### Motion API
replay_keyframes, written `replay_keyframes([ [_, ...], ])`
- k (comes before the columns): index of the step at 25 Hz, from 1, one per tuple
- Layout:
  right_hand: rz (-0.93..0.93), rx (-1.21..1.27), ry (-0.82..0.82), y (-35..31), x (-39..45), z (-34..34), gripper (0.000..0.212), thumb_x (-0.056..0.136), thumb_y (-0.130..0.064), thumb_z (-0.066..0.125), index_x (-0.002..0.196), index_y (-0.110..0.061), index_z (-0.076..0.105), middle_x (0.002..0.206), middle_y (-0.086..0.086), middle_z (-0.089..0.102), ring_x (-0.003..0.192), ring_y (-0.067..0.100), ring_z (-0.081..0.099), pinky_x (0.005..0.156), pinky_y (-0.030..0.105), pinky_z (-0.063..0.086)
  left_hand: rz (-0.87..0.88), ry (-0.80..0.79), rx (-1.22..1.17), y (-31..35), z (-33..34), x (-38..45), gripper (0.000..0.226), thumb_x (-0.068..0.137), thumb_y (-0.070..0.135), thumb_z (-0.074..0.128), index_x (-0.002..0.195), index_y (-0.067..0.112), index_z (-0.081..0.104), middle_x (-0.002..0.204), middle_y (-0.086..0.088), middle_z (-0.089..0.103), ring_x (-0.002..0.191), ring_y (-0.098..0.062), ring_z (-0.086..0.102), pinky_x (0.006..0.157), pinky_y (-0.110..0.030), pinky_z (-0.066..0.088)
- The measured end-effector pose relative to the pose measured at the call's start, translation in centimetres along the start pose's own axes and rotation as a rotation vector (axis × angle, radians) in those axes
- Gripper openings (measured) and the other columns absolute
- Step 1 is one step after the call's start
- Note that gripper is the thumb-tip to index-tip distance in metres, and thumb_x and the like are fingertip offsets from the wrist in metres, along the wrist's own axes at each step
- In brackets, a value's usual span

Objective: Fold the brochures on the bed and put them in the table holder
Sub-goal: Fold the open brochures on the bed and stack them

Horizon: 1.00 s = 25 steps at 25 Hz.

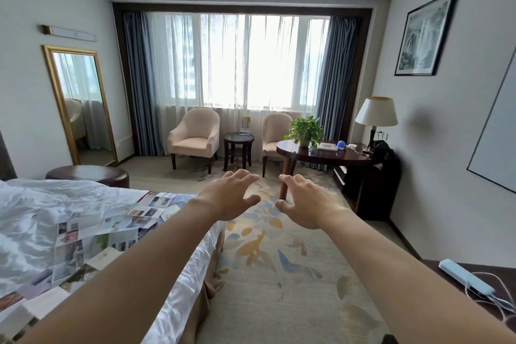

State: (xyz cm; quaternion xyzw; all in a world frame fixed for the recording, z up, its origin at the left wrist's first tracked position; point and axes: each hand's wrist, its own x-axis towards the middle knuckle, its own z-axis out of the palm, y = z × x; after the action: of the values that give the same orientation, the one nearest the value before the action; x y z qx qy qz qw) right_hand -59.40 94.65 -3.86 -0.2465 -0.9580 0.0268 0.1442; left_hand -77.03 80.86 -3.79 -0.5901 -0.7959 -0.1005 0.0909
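Observation:
Several unfolded brochures (92, 240) lie spread along the near edge of the bed (33, 209), at the lower left. Both my arms reach straight out over the carpet, right of the bed. My left hand (230, 195) and my right hand (303, 201) hover side by side, palms down, fingers spread, holding nothing. Far ahead, a small round side table (238, 138) between two armchairs carries a holder with a brochure (245, 124) standing upright in it.
A dark desk (321, 155) at the right holds a potted plant (305, 128), a lamp (375, 117) and small items. A round dark ottoman (89, 174) sits beyond the bed. Patterned carpet (279, 273) stretches between bed and desk. A power strip (465, 278) lies at lower right.

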Motion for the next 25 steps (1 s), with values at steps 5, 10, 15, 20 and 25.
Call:
replay_keyframes([
  [5, 0.004, 0.019, -0.019, 3.1, 8.9, 2.7, 0.072, 0.096, -0.057, 0.048, 0.155, -0.029, 0.020, 0.153, 0.000, 0.038, 0.137, 0.024, 0.042, 0.102, 0.043, 0.042, 0.007, -0.033, 0.022, -4.7, 3.4, 7.5, 0.064, 0.097, 0.057, 0.044, 0.153, 0.031, 0.027, 0.158, 0.006, 0.030, 0.142, -0.020, 0.032, 0.109, -0.045, 0.040],
  [10, -0.015, 0.027, -0.005, 7.5, 19.5, 5.4, 0.074, 0.095, -0.057, 0.048, 0.156, -0.027, 0.019, 0.151, 0.001, 0.039, 0.135, 0.024, 0.043, 0.104, 0.044, 0.042, -0.013, -0.034, 0.028, -9.4, 6.6, 17.3, 0.064, 0.097, 0.058, 0.043, 0.153, 0.032, 0.027, 0.158, 0.007, 0.030, 0.142, -0.019, 0.032, 0.110, -0.045, 0.038],
  [15, -0.030, 0.017, -0.033, 11.5, 29.9, 7.5, 0.073, 0.095, -0.057, 0.048, 0.155, -0.028, 0.019, 0.147, 0.001, 0.042, 0.131, 0.024, 0.047, 0.100, 0.043, 0.043, -0.063, -0.033, 0.022, -14.4, 8.2, 26.9, 0.063, 0.097, 0.058, 0.041, 0.153, 0.032, 0.027, 0.158, 0.008, 0.030, 0.142, -0.019, 0.033, 0.109, -0.045, 0.039],
  [20, -0.047, 0.014, -0.039, 14.0, 39.6, 9.7, 0.073, 0.095, -0.057, 0.047, 0.156, -0.028, 0.019, 0.149, 0.002, 0.040, 0.132, 0.025, 0.046, 0.101, 0.042, 0.042, -0.089, -0.038, 0.033, -19.7, 9.8, 34.9, 0.061, 0.098, 0.058, 0.041, 0.152, 0.034, 0.029, 0.158, 0.009, 0.029, 0.142, -0.018, 0.032, 0.109, -0.043, 0.038],
  [25, -0.071, 0.009, -0.029, 15.0, 50.2, 12.9, 0.074, 0.095, -0.058, 0.047, 0.156, -0.028, 0.018, 0.149, 0.001, 0.040, 0.134, 0.025, 0.044, 0.103, 0.042, 0.040, -0.082, -0.040, 0.039, -26.5, 11.8, 43.3, 0.061, 0.098, 0.058, 0.041, 0.153, 0.034, 0.028, 0.158, 0.009, 0.028, 0.143, -0.018, 0.030, 0.111, -0.046, 0.036],
])
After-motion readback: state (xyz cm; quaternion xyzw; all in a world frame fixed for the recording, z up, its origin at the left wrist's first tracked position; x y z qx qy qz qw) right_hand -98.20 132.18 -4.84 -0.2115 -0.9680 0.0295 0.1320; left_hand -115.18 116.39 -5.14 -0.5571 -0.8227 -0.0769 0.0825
